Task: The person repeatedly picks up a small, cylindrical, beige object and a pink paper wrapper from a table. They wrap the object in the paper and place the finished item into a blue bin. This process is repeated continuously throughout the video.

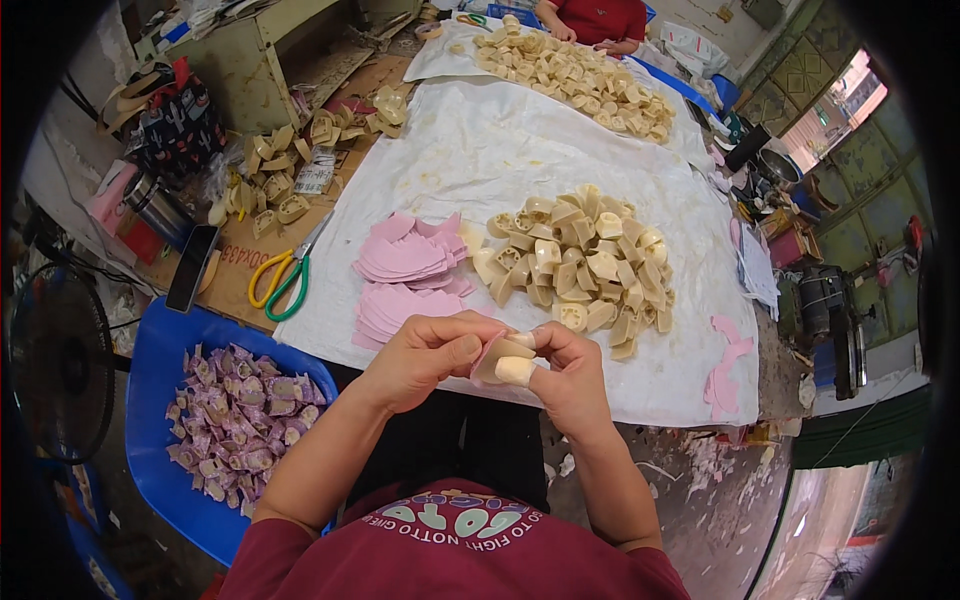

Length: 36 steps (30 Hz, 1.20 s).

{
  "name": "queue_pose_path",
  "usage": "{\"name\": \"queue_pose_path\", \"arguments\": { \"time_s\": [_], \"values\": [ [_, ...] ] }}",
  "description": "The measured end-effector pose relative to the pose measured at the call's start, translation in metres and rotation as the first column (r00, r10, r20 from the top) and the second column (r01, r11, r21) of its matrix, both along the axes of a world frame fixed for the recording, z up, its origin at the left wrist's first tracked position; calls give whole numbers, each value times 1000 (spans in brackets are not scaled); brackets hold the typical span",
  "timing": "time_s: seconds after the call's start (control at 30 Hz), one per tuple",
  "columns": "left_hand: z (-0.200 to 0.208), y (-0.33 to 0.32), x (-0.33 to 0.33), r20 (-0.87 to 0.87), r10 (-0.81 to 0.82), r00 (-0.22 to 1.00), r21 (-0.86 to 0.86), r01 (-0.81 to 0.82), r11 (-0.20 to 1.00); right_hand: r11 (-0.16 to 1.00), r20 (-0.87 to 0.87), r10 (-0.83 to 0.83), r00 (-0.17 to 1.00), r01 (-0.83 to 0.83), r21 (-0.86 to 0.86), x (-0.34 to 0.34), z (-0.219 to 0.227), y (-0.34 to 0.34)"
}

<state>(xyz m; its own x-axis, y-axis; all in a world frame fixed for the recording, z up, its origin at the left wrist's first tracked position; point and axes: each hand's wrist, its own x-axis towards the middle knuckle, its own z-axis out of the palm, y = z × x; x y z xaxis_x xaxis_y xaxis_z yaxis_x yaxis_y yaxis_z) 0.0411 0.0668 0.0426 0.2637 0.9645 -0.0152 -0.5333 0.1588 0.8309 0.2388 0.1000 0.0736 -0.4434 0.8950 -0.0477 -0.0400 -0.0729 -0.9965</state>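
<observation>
Just beyond the table's near edge, my left hand (422, 358) pinches a pink cut sheet piece (487, 366) wrapped partly round a beige moulded shoe heel (507, 352). My right hand (574, 378) grips the same heel from the other side, pale finger cots on its thumb and a finger. Past my hands lie two stacks of pink cut pieces (405, 250) on the white cloth (430, 130). To their right is a heap of bare beige heels (580, 255). A blue basin (150, 400) on the left holds many pieces in purplish covering (240, 420).
Scissors with yellow and green handles (283, 283), a phone (192, 268) and a flask (157, 205) lie or stand at the left. Pink scraps (730, 370) hang at the right edge. Across the table, a person in red (600, 20) sits behind another heel heap (575, 80). A fan (60, 360) stands far left.
</observation>
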Motion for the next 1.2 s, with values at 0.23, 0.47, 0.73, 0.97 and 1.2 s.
{"name": "queue_pose_path", "arguments": {
  "time_s": [0.23, 0.47, 0.73, 0.97, 1.2],
  "values": [
    [12, -5, 18, -479, 545, 689, 577, -221, 786, 993, 132, -84, 988, 72, 98, -12, -2, -7],
    [16, 0, 11, -559, 593, 580, 692, -68, 718, 986, 266, -55, 962, 10, 168, -8, -5, -5],
    [14, -31, 12, -157, 339, 927, 316, -278, 907, 701, 398, -168, 902, -175, 691, -3, 15, -11],
    [20, -35, 19, -150, 546, 824, 692, -307, 654, 999, -334, -48, 941, 47, -12, 3, -6, -17],
    [37, -33, 5, -342, 693, 635, 883, -35, 467, 988, -451, -8, 892, -62, -139, 11, -1, -28]
  ]
}}
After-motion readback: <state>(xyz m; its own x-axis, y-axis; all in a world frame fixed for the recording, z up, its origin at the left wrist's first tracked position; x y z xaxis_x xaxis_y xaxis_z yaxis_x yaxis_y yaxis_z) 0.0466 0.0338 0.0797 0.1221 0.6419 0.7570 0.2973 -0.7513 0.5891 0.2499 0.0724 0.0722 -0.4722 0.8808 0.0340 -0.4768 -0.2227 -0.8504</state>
